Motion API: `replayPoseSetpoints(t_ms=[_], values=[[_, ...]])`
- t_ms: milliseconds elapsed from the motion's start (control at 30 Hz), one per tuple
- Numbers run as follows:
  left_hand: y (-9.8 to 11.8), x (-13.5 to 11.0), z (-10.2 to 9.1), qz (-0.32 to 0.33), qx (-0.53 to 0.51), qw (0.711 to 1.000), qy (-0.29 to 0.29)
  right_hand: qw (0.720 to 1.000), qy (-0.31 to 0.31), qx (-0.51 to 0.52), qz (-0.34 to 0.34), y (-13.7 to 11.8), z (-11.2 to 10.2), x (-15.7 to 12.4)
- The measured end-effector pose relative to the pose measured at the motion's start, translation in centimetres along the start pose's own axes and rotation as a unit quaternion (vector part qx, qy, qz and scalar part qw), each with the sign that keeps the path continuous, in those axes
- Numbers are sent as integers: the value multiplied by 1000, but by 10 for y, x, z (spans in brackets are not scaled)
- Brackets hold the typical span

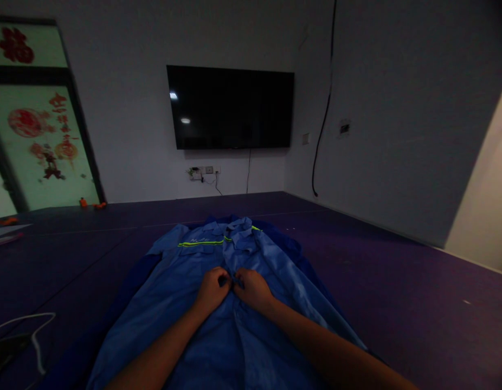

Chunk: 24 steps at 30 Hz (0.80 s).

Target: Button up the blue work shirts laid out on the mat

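A light blue work jacket point(186, 314) with a yellow-green reflective stripe point(202, 243) lies spread front-up on the dark purple floor mat point(397, 292), collar pointing away from me. My left hand point(212, 288) and my right hand point(253, 288) meet at the middle of the jacket's front opening. Both have curled fingers pinching the fabric edges there. What is between the fingertips is too small and dark to make out. A darker blue garment point(131, 281) shows under the jacket's edges.
A black wall-mounted television point(232, 106) hangs ahead, with wall sockets point(202, 172) and cables below. A white cable point(35, 330) and a dark device lie on the mat at lower left. Small orange items point(90, 203) sit by the decorated glass door point(39, 135).
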<state>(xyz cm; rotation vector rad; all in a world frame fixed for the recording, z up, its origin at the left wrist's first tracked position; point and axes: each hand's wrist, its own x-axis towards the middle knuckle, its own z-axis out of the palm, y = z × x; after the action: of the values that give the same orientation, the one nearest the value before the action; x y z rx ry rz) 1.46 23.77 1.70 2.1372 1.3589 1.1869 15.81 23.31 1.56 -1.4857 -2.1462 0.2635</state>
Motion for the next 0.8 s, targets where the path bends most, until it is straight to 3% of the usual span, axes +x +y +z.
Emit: replayPoseSetpoints(t_ms=[433,800], values=[[-1,0,0,-8,-7,1000,-1,999,-10,-43,10,0,1,2],[-4,3,-2,-63,-77,995,27,987,73,126,65,10,-1,8]])
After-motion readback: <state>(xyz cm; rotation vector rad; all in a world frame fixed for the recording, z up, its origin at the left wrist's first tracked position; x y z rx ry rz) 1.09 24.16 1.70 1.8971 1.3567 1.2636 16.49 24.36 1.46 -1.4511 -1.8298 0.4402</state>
